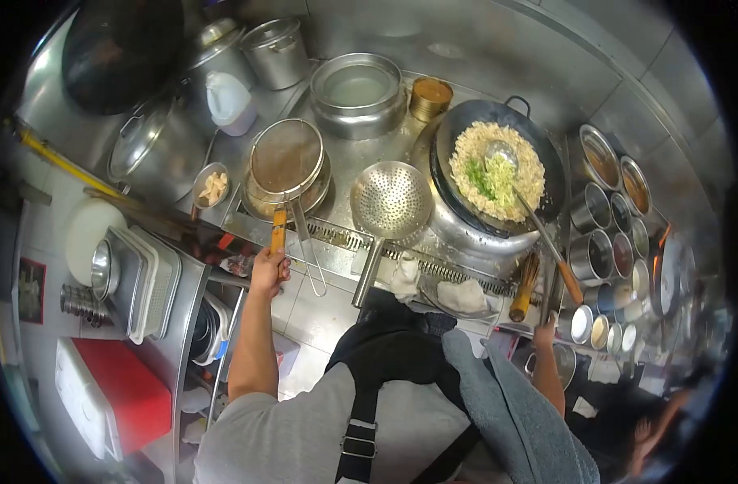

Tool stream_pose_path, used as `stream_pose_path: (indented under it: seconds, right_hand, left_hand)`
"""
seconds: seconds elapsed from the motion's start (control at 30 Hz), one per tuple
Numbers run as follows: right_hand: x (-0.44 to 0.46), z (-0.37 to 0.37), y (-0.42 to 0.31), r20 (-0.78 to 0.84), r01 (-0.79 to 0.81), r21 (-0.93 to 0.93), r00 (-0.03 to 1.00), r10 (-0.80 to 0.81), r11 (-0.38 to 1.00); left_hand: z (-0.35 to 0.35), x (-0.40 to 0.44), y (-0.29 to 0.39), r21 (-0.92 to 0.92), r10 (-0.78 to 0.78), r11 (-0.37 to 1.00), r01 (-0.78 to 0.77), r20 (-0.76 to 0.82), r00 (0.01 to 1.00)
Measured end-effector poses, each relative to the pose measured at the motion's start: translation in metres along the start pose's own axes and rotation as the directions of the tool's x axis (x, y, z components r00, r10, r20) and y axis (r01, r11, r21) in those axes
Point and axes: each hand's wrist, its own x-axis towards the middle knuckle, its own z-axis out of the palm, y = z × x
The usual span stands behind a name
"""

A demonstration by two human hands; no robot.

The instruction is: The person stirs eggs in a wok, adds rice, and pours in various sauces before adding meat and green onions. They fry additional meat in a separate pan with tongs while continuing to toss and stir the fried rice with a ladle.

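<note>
Your mesh strainer (286, 157) sits over a metal pan (322, 185) on the left of the surface (344, 153), straight far of your left grip (269, 272), which is closed round its wooden handle; its long axis runs near to far. Your right grip (544, 331), well to the right, is at the near edge, contents unclear. Beyond it, a ladle (538, 222) rests in the wok (553, 181).

Right of the left grip (269, 272), beyond a narrow gap, the perforated skimmer (391, 198) blocks the path to the wok (554, 184).
</note>
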Motion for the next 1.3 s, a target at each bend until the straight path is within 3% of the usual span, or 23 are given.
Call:
stream_pose_path:
  seconds: [0.03, 0.07, 0.1, 0.17, 0.23, 0.33, 0.47, 0.53, 0.6, 0.67, 0.7, 0.8, 0.87, 0.93, 1.0, 1.03, 1.07, 1.1, 1.13, 1.2, 1.27, 1.3]
  right_hand:
    - [-0.003, -0.022, -0.006, 0.071, -0.016, 0.130, 0.997, 0.006, 0.991]
    - [0.002, -0.023, 0.031, 0.056, 0.020, 0.023, 0.998, -0.021, 1.000]
    - [0.000, -0.036, 0.036, 0.176, -0.313, 0.390, 0.949, 0.263, 0.866]
    - [-0.050, -0.124, -0.079, 0.338, -0.539, 0.626, 0.839, 0.427, 0.563]
    - [-0.074, -0.157, -0.096, 0.348, -0.482, 0.781, 0.864, 0.364, 0.398]
    - [-0.086, -0.182, -0.084, 0.379, -0.509, 0.804, 0.837, 0.395, 0.307]
    - [-0.095, -0.197, -0.090, 0.383, -0.482, 0.825, 0.861, 0.336, 0.295]
    - [-0.098, -0.215, -0.105, 0.548, -0.590, 0.792, 0.800, 0.245, 0.156]
    - [-0.102, -0.225, -0.117, 0.546, -0.590, 0.775, 0.805, 0.232, 0.225]
    - [-0.112, -0.224, -0.118, 0.347, -0.450, 0.783, 0.889, 0.298, 0.429]
    - [-0.109, -0.221, -0.111, 0.261, -0.349, 0.825, 0.933, 0.248, 0.444]
    - [-0.097, -0.251, -0.209, -0.076, -0.017, 0.636, 0.993, 0.085, 0.771]
    - [-0.072, -0.271, -0.269, -0.055, 0.129, 0.368, 0.992, -0.117, 0.921]
    - [-0.035, -0.277, -0.331, 0.072, 0.260, 0.186, 0.958, -0.278, 0.947]
    - [-0.010, -0.257, -0.430, 0.049, 0.677, -0.166, 0.732, -0.679, 0.717]
    - [-0.024, -0.255, -0.520, 0.236, 0.641, -0.140, 0.762, -0.603, 0.755]
    - [-0.025, -0.233, -0.575, 0.172, 0.821, -0.099, 0.571, -0.803, 0.563]
    - [-0.033, -0.219, -0.626, 0.273, 0.808, -0.219, 0.589, -0.761, 0.547]
    - [-0.026, -0.201, -0.655, 0.345, 0.872, -0.270, 0.483, -0.805, 0.408]
    - [-0.036, -0.170, -0.724, 0.502, 0.903, -0.335, 0.414, -0.759, 0.270]
    - [-0.037, -0.135, -0.771, 0.556, 0.945, -0.317, 0.259, -0.790, 0.087]
    - [-0.040, -0.119, -0.791, 0.593, 0.937, -0.347, 0.247, -0.767, 0.033]
  left_hand:
    - [0.003, -0.009, 0.007, -0.005, 0.008, 1.000, -0.008, -0.016, 1.000]
    - [0.006, -0.019, 0.016, -0.010, 0.022, 1.000, -0.022, -0.025, 0.999]
    - [0.008, -0.027, 0.027, -0.011, 0.037, 0.999, -0.037, -0.031, 0.999]
    - [0.011, -0.040, 0.051, 0.019, 0.086, 0.996, -0.085, -0.077, 0.993]
    - [0.015, -0.051, 0.072, 0.027, 0.140, 0.990, -0.138, -0.112, 0.984]
    - [0.022, -0.063, 0.104, 0.053, 0.186, 0.982, -0.180, -0.158, 0.970]
    - [0.010, -0.066, 0.120, 0.034, 0.210, 0.978, -0.208, -0.134, 0.968]
    - [0.001, -0.067, 0.119, 0.027, 0.223, 0.975, -0.222, -0.136, 0.965]
    - [-0.010, -0.066, 0.121, 0.021, 0.234, 0.972, -0.233, -0.106, 0.966]
    - [-0.026, -0.063, 0.123, 0.032, 0.239, 0.971, -0.236, -0.135, 0.962]
    - [-0.038, -0.059, 0.122, 0.032, 0.229, 0.973, -0.227, -0.106, 0.968]
    - [-0.065, -0.054, 0.132, 0.022, 0.213, 0.977, -0.212, -0.066, 0.975]
    - [-0.079, -0.055, 0.147, 0.051, 0.155, 0.987, -0.154, -0.025, 0.988]
    - [-0.095, -0.049, 0.155, 0.048, 0.164, 0.985, -0.164, 0.010, 0.986]
    - [-0.112, -0.041, 0.156, 0.045, 0.170, 0.984, -0.171, 0.037, 0.985]
    - [-0.120, -0.037, 0.157, 0.049, 0.168, 0.984, -0.171, 0.061, 0.984]
    - [-0.127, -0.034, 0.158, 0.056, 0.167, 0.983, -0.172, 0.087, 0.982]
    - [-0.131, -0.033, 0.161, 0.053, 0.166, 0.984, -0.171, 0.090, 0.982]
    - [-0.134, -0.034, 0.165, 0.045, 0.163, 0.985, -0.169, 0.102, 0.981]
    - [-0.141, -0.031, 0.168, 0.032, 0.170, 0.984, -0.175, 0.113, 0.979]
    - [-0.150, -0.027, 0.165, 0.054, 0.186, 0.980, -0.192, 0.112, 0.976]
    - [-0.152, -0.026, 0.163, 0.066, 0.183, 0.979, -0.191, 0.101, 0.978]
